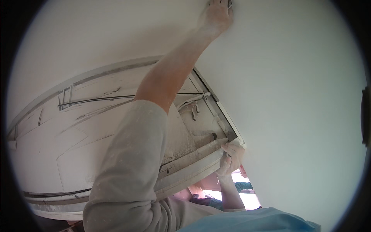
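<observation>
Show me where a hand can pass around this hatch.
Free: the bare ceiling right of the hatch frame and around the left hand; also the dusty panel left of the sleeve. Crowded: the hatch corner, where cables hang and the right hand grips the panel's edge.

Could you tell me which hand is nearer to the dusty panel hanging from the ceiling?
Right. The right hand grips the dusty panel at its edge, near a corner. The left hand is stretched well beyond it, against the white ceiling.
</observation>
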`<state>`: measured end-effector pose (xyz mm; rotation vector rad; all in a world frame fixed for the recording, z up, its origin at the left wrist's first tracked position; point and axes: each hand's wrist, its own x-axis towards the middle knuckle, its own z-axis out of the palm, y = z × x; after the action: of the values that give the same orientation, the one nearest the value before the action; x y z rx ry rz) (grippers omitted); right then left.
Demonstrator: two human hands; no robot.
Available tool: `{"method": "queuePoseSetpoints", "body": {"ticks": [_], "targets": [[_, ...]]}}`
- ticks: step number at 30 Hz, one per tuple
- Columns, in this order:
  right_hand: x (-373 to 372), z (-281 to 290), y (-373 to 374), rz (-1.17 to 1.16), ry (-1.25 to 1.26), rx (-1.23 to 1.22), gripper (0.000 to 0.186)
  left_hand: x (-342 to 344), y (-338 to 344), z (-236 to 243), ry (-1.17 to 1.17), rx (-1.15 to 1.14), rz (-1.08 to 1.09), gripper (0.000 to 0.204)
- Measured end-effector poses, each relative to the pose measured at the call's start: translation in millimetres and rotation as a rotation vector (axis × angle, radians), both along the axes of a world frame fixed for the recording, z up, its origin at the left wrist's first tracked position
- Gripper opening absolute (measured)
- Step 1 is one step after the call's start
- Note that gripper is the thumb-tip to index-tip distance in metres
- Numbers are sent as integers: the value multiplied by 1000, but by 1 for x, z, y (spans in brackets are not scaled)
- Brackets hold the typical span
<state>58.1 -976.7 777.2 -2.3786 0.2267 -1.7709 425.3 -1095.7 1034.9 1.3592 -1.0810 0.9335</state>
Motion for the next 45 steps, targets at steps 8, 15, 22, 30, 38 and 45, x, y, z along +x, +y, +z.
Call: {"method": "queuePoseSetpoints", "body": {"ticks": [8, 15, 22, 30, 38, 45], "targets": [[0, -9, -5, 15, 0, 22, 50, 31, -24, -119, 300, -8, 48, 49], [-9, -2, -5, 11, 99, 17, 49, 29, -10, -28, -40, -78, -156, 52], [-1, -7, -5, 24, 13, 39, 46, 59, -29, -152, 96, -92, -38, 50], [-5, -5, -3, 14, 29, 21, 43, 40, -28, -53, -100, -156, -81, 49], [-4, -3, -5, -6, 17, 13, 43, 53, -22, -163, -15, -72, -59, 53], [-9, -4, -2, 0, 46, 25, 42, 43, -33, -68, -119, -287, -115, 46]]}}
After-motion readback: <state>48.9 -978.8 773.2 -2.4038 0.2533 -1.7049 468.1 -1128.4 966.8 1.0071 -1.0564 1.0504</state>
